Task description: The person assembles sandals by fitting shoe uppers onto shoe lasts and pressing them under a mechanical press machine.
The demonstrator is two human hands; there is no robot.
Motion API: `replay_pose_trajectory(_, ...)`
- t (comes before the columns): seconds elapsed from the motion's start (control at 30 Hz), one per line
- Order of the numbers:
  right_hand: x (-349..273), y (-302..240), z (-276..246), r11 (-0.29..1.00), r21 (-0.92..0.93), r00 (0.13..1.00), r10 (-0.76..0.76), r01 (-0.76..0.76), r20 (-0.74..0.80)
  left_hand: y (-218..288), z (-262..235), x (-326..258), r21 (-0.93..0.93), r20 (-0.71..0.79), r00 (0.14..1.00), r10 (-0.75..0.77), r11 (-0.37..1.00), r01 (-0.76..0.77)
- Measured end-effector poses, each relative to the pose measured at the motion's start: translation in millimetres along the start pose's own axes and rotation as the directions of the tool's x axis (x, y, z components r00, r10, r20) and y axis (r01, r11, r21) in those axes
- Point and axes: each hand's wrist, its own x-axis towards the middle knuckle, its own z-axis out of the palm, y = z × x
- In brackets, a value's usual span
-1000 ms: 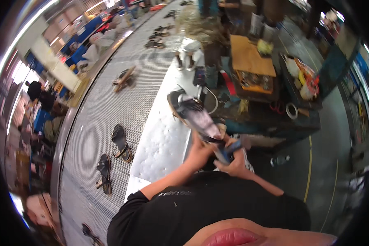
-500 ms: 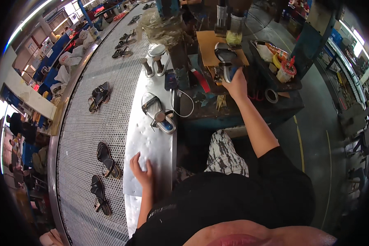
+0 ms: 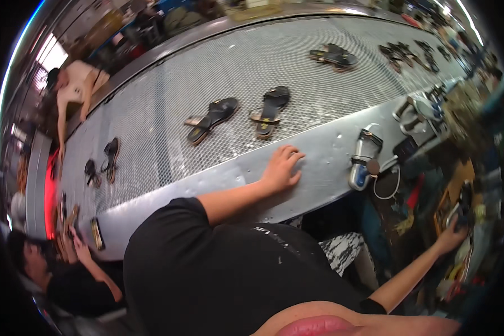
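My left hand (image 3: 283,169) rests on the dented metal ledge (image 3: 319,171) beside the mesh conveyor, its fingers apart and nothing in them. To its right on the ledge lies a dark-strapped sandal on a silver shoe last (image 3: 368,147), with a brown round knob (image 3: 373,166) beside its blue-marked end. Far to the right, over the cluttered work stand, my right hand (image 3: 451,236) is closed on another sandal on a silver last (image 3: 447,214). That one is partly blurred, and the fingers hide part of it.
Black sandals (image 3: 213,120) lie in pairs along the mesh conveyor (image 3: 207,73). More silver lasts (image 3: 413,116) and a dark phone-like device (image 3: 406,148) with a white cable sit at the ledge's right end. One co-worker (image 3: 75,89) leans at the belt's left end; another (image 3: 67,274) sits at lower left.
My view has swung to the left, bringing the two co-workers and more of the conveyor into sight. My left hand still lies on the ledge; my right hand keeps hold of the sandal.
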Motion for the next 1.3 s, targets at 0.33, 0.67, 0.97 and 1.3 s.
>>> replay_pose_trajectory(0.33, 8, -29, -9, 0.985, -0.173, 0.994, 0.017, 0.002, 0.110, -8, -3, -7, 0.023, -0.032, 0.999, 0.037, 0.999, -0.036)
replay_pose_trajectory(0.67, -24, 17, 28, 0.890, -0.442, 0.989, -0.142, 0.110, -0.040, -13, -10, -15, -0.099, 0.006, 0.998, 0.064, 0.993, -0.063)
replay_pose_trajectory(0.97, -222, -266, -28, 0.786, 0.619, 0.999, 0.032, -0.001, -0.039, 95, -41, -49, -0.863, 0.501, 0.782, 0.370, 0.154, 0.481)
replay_pose_trajectory(1.3, -286, -358, -24, 0.540, 0.825, 0.759, -0.465, -0.164, 0.455, -27, -71, 7, -0.968, 0.120, 0.859, -0.497, 0.134, 0.213)
